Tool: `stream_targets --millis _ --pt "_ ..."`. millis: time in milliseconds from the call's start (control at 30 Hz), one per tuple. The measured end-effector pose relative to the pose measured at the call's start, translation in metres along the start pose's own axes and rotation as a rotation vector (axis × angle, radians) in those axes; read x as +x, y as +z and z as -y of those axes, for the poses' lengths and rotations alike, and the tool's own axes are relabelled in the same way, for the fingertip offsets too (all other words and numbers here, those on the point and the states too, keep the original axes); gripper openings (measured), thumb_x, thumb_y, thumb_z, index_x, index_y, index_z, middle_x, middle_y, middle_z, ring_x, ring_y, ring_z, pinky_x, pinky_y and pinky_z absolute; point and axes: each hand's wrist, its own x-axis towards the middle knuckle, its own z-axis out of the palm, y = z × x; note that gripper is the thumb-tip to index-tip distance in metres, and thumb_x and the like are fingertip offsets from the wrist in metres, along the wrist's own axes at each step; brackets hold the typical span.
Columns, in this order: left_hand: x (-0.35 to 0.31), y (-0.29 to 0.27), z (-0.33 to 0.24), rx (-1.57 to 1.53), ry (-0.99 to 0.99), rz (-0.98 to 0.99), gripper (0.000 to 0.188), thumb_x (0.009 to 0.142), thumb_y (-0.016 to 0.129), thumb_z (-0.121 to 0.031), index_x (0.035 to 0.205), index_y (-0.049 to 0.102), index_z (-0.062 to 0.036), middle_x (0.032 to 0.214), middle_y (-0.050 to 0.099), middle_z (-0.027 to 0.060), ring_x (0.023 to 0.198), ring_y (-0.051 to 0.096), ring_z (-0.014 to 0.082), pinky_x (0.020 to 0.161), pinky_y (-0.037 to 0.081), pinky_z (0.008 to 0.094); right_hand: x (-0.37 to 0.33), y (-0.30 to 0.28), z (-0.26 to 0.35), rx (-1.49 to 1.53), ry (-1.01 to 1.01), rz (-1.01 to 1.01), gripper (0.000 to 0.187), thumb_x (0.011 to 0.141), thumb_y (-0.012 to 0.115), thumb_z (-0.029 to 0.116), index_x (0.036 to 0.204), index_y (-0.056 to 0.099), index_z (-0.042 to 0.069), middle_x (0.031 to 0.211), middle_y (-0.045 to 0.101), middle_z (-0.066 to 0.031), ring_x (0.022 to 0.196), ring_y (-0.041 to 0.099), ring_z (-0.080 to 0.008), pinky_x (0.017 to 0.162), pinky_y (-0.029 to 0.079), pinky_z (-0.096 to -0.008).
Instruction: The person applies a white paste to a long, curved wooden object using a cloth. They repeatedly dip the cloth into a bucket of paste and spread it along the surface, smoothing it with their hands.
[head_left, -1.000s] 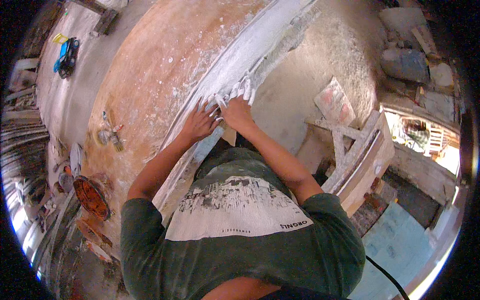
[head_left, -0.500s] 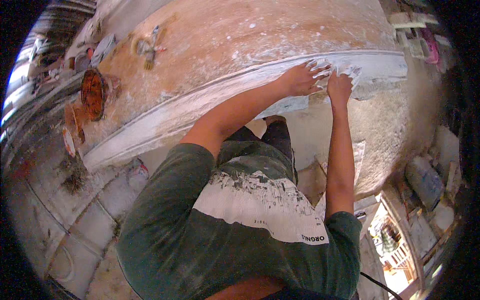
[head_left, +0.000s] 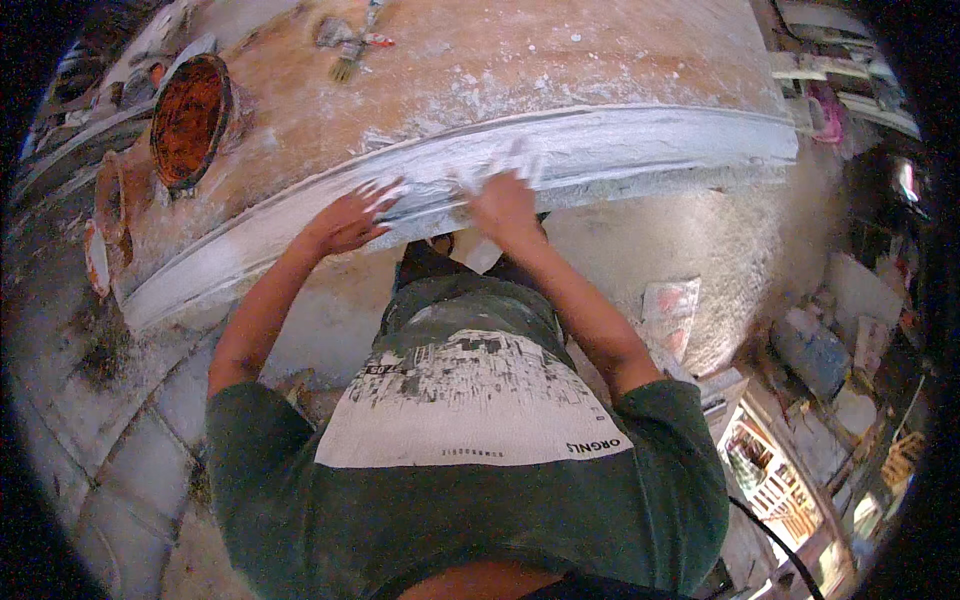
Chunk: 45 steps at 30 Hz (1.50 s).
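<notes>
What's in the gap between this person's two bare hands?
In the head view, a stretch of the long white-coated strip lies between the left hand and the blurred right hand.

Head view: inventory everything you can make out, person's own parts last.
strip: one, white, upper centre
surface: one, brown, above the strip
brushes: count unclear, pale bristles, upper left
round container: one, rusty inside, upper left
pink item: one, pink, upper right
panel: one, pale, right of centre
cylinder: one, bluish, right
cable: one, black, lower right
opening: one, bright, lower right
floor: one, grey, lower left
clutter: many, mixed, both sides
shirt: one, green, bottom centre
left hand: one, whitened fingers, by the strip
right hand: one, blurred, centre
</notes>
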Motion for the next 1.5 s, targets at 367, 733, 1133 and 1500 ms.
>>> stream_targets --millis 367,733,1133,1500 --pt "-0.042 -0.013 0.047 0.045 -0.029 0.052 0.071 0.084 0.056 -0.041 0.142 0.031 -0.0069 0.154 0.014 0.0119 0.137 0.023 0.0382 0.111 0.025 0.0465 0.019 0.04 0.075 0.035 -0.042 -0.242 0.057 0.087 0.051 0.046 0.101 0.062 -0.009 0.104 0.058 -0.0288 0.096 0.058 -0.0441 0.084 0.047 -0.0503" --pt "0.141 -0.033 -0.014 -0.128 0.259 -0.12 0.076 0.085 0.054 -0.045 0.144 0.026 -0.0064 0.153 0.014 0.0147 0.137 0.023 0.0371 0.112 0.022 0.044 0.083 -0.089 -0.186 -0.058 0.497 -0.477 0.056 0.09 0.04 0.048 0.101 0.066 0.0 0.108 0.062 -0.0221 0.102 0.059 -0.0396 0.085 0.047 -0.0519" --pt "0.23 -0.016 -0.068 0.072 0.465 0.004 0.063 0.092 0.044 -0.041 0.141 0.03 -0.004 0.153 0.014 0.0151 0.133 0.029 0.0415 0.112 0.023 0.0466 0.065 -0.058 -0.196 -0.053 0.399 -0.502 0.054 0.089 0.048 0.046 0.099 0.063 -0.005 0.106 0.06 -0.0277 0.097 0.06 -0.0419 0.083 0.049 -0.05" --pt "0.2 -0.039 -0.055 0.159 0.173 0.042 0.067 0.087 0.05 -0.046 0.134 0.042 0.0013 0.153 0.015 0.0153 0.133 0.029 0.0377 0.111 0.024 0.0461 0.082 -0.101 -0.214 -0.048 0.453 -0.537 0.062 0.087 0.047 0.052 0.102 0.063 -0.005 0.109 0.058 -0.0249 0.097 0.06 -0.0374 0.082 0.047 -0.0479"
